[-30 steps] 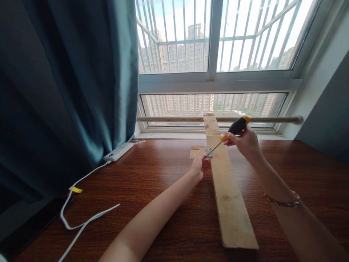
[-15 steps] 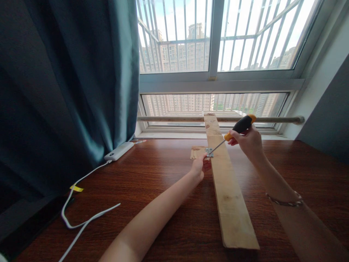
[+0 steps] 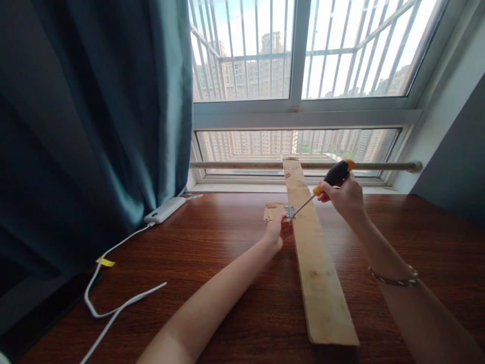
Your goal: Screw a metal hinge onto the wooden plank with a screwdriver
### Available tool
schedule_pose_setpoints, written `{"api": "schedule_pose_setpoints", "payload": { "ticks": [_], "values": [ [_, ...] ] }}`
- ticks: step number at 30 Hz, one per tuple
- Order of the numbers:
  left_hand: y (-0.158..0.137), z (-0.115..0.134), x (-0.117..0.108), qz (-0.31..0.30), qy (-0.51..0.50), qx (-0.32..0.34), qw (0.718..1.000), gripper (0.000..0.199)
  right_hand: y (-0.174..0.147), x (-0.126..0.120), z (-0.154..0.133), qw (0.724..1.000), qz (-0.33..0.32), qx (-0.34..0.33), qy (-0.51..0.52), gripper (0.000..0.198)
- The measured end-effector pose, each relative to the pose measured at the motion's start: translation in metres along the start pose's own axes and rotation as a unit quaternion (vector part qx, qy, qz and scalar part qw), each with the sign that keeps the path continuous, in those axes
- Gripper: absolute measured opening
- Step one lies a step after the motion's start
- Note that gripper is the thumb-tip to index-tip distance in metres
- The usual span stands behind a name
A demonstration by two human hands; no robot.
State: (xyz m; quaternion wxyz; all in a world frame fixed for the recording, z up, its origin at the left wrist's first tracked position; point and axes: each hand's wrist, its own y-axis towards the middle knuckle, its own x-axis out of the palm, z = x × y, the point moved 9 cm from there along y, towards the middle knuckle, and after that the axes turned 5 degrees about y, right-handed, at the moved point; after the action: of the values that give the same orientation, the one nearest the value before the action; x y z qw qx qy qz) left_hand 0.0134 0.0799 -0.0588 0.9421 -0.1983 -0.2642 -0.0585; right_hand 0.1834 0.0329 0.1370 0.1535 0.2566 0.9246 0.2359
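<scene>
A long wooden board [image 3: 322, 275] lies lengthwise on the table, its far end near the window. Against its left side is a short wood block [image 3: 271, 212], and a small metal hinge [image 3: 289, 211] spans the two. My right hand [image 3: 346, 197] is closed around the black and yellow handle of a screwdriver [image 3: 335, 175]. The shaft slants down to the left, its tip at the hinge's right side. My left hand [image 3: 277, 233] grips the short block near the hinge, thumb on top by the metal; its other fingers are partly hidden beside the board.
A white power bank [image 3: 165, 210] with a white cable [image 3: 113, 311] lies on the left of the brown table [image 3: 227, 313]. A blue curtain [image 3: 151, 101] hangs at the left. Behind the table are a horizontal rail [image 3: 235, 165] and a barred window.
The screwdriver tip has shifted slightly right and down on the hinge, and the hinge seems a little tilted. Both hands keep nearly the same place and grip.
</scene>
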Motion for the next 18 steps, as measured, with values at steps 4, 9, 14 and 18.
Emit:
{"api": "schedule_pose_setpoints", "payload": {
  "ticks": [4,9,14,18],
  "values": [
    [0.001,0.000,-0.001,-0.003,0.007,0.000,1.000,0.017,-0.001,0.002,-0.001,1.000,-0.006,-0.009,0.022,0.044],
    [0.002,0.001,0.000,-0.003,0.004,0.011,1.000,0.015,-0.008,0.009,-0.010,0.997,-0.021,-0.024,0.070,0.045],
    [0.002,0.004,-0.003,0.017,0.036,0.018,0.999,0.016,-0.013,0.015,-0.014,0.997,-0.036,-0.030,0.054,0.045],
    [0.005,0.005,-0.009,0.043,0.084,0.023,0.995,0.023,-0.012,0.014,-0.015,0.998,-0.034,-0.036,0.031,0.048]
  ]
}}
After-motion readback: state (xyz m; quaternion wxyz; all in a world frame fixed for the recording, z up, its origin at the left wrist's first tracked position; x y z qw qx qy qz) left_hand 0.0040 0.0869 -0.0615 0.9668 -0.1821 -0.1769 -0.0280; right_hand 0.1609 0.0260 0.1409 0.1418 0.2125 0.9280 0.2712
